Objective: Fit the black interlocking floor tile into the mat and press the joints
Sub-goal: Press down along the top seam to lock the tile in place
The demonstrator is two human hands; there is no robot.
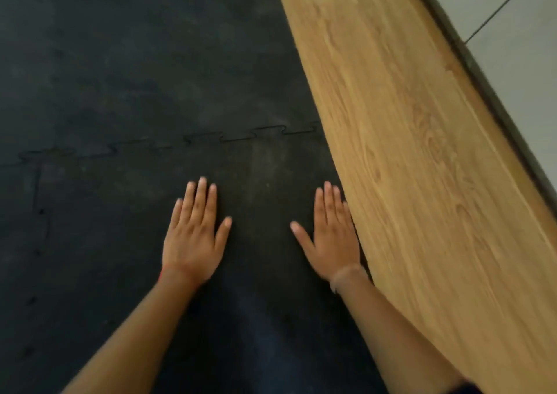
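Note:
The black interlocking floor tile [259, 176] lies flat in front of me within the black mat [120, 62]. Its far puzzle-tooth joint [241, 136] runs left to right across the middle of the view. A second joint [42, 212] runs down its left side. My left hand [194, 237] rests palm down on the tile with fingers spread and holds nothing. My right hand [333, 237] lies flat on the tile too, close to its right edge beside the wood floor.
A strip of wood-grain flooring [422, 152] borders the mat on the right and runs diagonally. Beyond it are a dark edge strip [488, 92] and pale tiles [527, 47] at the top right.

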